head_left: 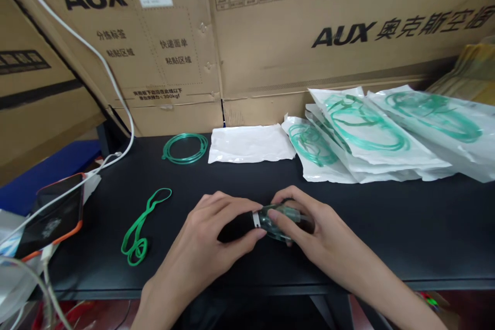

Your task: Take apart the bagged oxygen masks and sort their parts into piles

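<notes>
Both hands sit near the tabletop's front edge: left hand [216,237] and right hand [305,232], fingers closed on a clear plastic piece [276,219], maybe a mask. One green tube coil [184,148] lies unpacked; sealed packets [371,139] wait back right.

Both forearms reach in from the bottom edge and converge at the centre. The left hand [216,232] lies palm down, fingers curled inward in a grip, thumb extended rightward. The right hand [309,227] mirrors it, fingers bent and closed, fingertips meeting the left's.
</notes>
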The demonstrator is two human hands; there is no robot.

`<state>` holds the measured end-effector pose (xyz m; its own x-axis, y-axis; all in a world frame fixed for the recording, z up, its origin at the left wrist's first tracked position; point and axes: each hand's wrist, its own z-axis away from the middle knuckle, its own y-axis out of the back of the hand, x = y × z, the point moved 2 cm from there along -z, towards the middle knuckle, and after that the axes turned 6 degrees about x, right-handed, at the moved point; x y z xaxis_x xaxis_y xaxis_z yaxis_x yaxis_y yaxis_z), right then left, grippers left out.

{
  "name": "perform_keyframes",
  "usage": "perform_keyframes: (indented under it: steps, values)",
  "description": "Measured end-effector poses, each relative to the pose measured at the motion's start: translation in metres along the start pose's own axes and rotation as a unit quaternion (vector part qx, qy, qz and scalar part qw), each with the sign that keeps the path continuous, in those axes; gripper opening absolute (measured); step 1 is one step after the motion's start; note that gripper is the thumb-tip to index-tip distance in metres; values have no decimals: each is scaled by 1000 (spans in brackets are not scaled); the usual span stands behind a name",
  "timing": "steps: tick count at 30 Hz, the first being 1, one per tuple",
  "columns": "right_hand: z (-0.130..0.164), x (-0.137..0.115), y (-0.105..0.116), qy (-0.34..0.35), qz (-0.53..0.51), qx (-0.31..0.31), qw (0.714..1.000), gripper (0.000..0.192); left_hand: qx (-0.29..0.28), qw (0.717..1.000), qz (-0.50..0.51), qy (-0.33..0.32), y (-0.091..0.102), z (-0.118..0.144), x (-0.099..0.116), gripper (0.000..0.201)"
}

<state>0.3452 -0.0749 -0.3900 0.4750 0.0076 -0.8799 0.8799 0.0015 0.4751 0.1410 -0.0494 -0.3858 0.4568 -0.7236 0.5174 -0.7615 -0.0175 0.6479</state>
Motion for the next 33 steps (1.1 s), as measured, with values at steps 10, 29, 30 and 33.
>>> perform_keyframes:
  steps: [10,29,30,33]
  values:
    - [-2,22,-2,125,139,52,981,32,-86,992,-76,57,19,44,-12,4]
    - [-17,37,1,177,195,23,964,45,-93,983,-121,104,38,66,-29,31]
    - [-22,31,0,200,196,16,960,45,-83,984,-118,106,37,64,-31,30]
    - [-45,15,-8,255,206,-3,945,44,-44,988,-108,102,32,59,-38,26]
